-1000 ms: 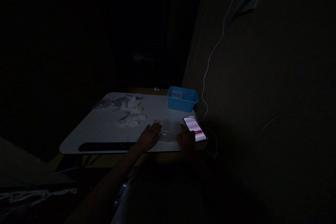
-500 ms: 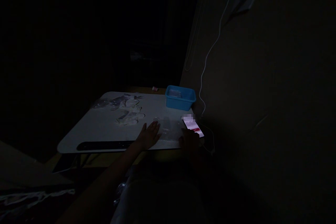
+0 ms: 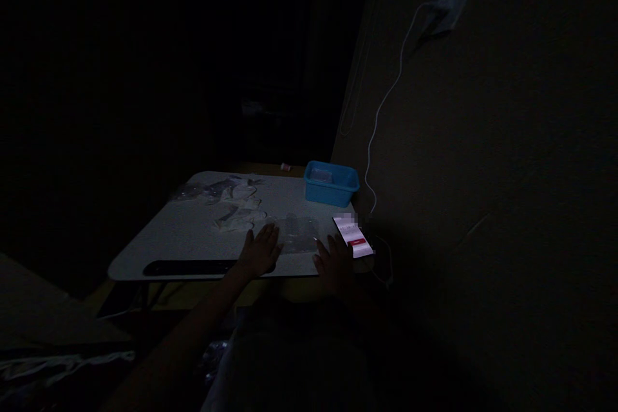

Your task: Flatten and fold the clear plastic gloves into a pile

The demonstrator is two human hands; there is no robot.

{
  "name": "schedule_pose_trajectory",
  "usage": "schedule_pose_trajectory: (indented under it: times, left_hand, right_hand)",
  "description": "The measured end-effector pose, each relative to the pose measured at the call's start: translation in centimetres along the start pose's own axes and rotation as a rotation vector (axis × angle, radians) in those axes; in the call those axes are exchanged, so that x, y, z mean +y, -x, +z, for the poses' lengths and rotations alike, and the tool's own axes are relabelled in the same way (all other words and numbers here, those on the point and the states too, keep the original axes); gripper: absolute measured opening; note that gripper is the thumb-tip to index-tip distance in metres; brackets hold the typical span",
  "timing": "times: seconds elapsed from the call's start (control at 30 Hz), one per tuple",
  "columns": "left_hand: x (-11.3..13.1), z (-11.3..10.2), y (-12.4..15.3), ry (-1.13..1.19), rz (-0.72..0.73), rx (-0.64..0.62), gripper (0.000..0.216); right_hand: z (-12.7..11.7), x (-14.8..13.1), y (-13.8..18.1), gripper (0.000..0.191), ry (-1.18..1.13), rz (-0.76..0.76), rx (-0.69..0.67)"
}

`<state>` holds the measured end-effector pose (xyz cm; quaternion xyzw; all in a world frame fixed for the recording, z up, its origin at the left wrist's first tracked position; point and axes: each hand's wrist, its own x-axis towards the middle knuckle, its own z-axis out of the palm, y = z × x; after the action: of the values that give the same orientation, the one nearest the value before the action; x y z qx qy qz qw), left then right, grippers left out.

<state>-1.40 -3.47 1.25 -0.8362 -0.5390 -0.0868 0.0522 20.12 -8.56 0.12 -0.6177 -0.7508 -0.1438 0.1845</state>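
On the white table (image 3: 164, 238) lies a clear plastic bag or sheet (image 3: 298, 235), flat near the front edge. My left hand (image 3: 261, 251) rests with fingers stretched at its left side. At its right side is my right hand (image 3: 335, 264), fingers apart and palm down. Just beyond the right hand a phone (image 3: 353, 236) lies with its screen lit. Dim light hides whether each palm presses on the plastic or on the table.
A blue basket (image 3: 331, 193) stands at the table's back right corner. Crumpled white gloves or cloths (image 3: 239, 212) and clear plastic wrapping (image 3: 188, 191) lie on the left half. Behind the table is a small pinkish roll (image 3: 286, 167). A white cable (image 3: 376, 116) hangs from the wall socket.
Both hands have moved left with the clear plastic. My right hand has come off the phone's lower edge, and its fingers have spread.
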Motion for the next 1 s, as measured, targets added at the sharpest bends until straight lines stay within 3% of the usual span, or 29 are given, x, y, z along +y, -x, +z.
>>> schedule_pose_trajectory:
  times: [0.27, 0.63, 1.0]
  left_hand:
    - [-0.4, 0.2, -0.1, 0.044, 0.06, 0.011, 0.048]
    - [-0.8, 0.4, -0.3, 0.051, 0.159, -0.027, 0.048]
    - [-0.4, 0.6, -0.2, 0.028, 0.104, -0.021, 0.052]
  right_hand:
    - [-0.7, -0.5, -2.2, 0.039, -0.089, 0.069, -0.045]
    - [0.3, -5.6, -4.5, 0.052, -0.153, -0.258, -0.175]
    - [1.3, -2.2, -2.7, 0.054, -0.079, -0.073, -0.129]
